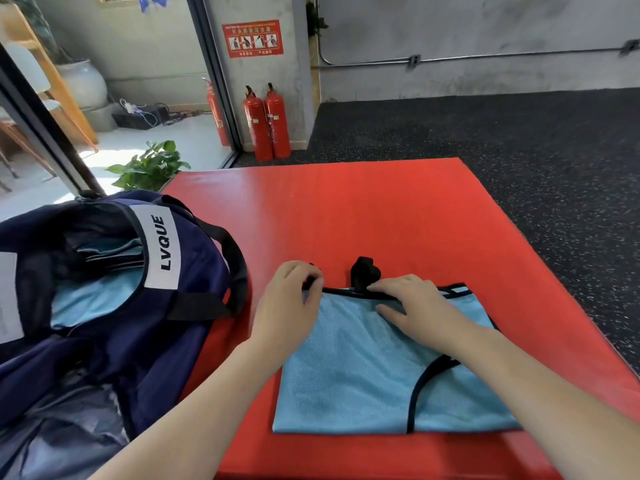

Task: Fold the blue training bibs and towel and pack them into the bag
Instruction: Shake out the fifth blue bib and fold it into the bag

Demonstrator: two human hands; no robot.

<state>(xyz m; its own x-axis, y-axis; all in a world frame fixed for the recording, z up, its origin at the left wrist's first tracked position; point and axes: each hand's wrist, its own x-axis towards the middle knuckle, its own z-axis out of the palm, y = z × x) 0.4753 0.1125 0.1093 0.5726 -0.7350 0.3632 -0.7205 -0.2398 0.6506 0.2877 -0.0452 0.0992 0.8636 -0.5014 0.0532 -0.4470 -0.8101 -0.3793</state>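
A light blue mesh training bib (353, 379) with black trim lies folded flat on the red mat (346, 216). My left hand (291, 299) pinches the black trim at the bib's far left corner. My right hand (412, 306) rests on the far edge of the bib with fingers straight, beside a bunched black strap (363, 271). An open navy bag (114, 306) marked LVQUE sits on the left, with folded light blue fabric (100, 296) inside it.
Two red fire extinguishers (266, 123) stand by the wall beyond the mat, with a third behind the glass. A green potted plant (152, 164) is at the mat's far left corner. Dark speckled floor (519, 140) surrounds the mat on the right.
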